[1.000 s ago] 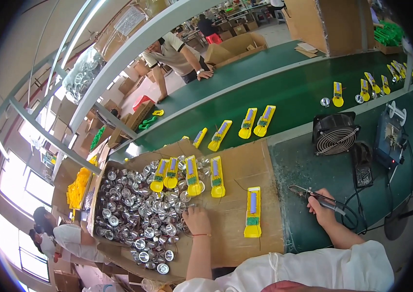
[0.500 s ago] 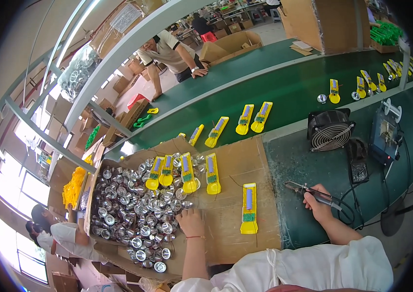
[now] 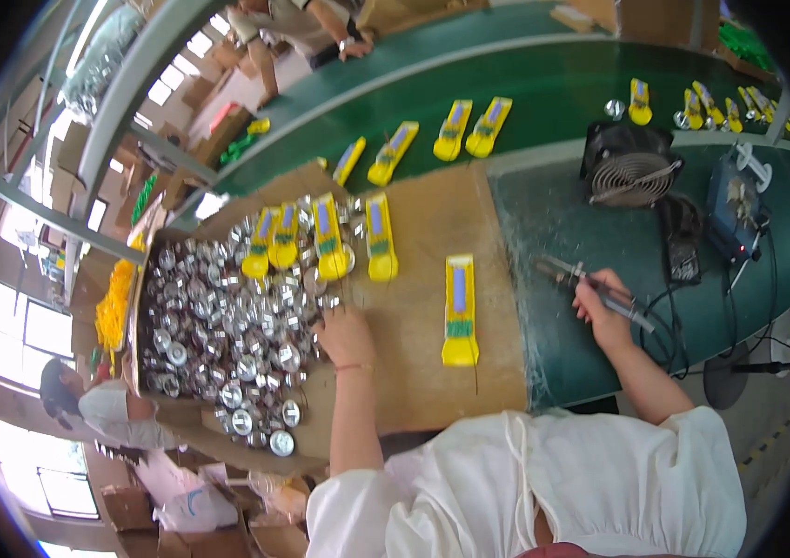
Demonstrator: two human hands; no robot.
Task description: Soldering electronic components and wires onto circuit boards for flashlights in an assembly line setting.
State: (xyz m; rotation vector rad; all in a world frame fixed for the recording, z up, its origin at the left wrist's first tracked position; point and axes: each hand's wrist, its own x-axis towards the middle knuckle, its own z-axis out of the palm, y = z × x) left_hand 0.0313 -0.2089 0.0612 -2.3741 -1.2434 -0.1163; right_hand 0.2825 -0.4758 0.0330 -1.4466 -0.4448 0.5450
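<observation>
My left hand (image 3: pixel 347 337) reaches to the right edge of a heap of small silvery reflector cups (image 3: pixel 246 312). Its fingertips touch or nearly touch the cups; blur hides whether they grip one. In my right hand (image 3: pixel 603 312) is a soldering iron (image 3: pixel 620 305), its tip pointing up and left over the green bench. Between the hands, a yellow flashlight housing (image 3: pixel 459 349) lies on the cardboard (image 3: pixel 414 363), with a purple cell, a green circuit board and thin wires. Several similar housings (image 3: pixel 379 237) rest along the far side of the heap.
Behind the cardboard runs a green conveyor (image 3: pixel 553 88) carrying more yellow housings (image 3: pixel 451 130). A black fan (image 3: pixel 632 166) and a blue box with a wire spool (image 3: pixel 737 209) stand at the right, cords trailing nearby. A person (image 3: pixel 297 28) leans on the far side.
The view has tilted down, so the bench sits higher in the picture. Relative to the housing and the heap, both hands stay nearly where they were; the soldering iron remains in my right hand.
</observation>
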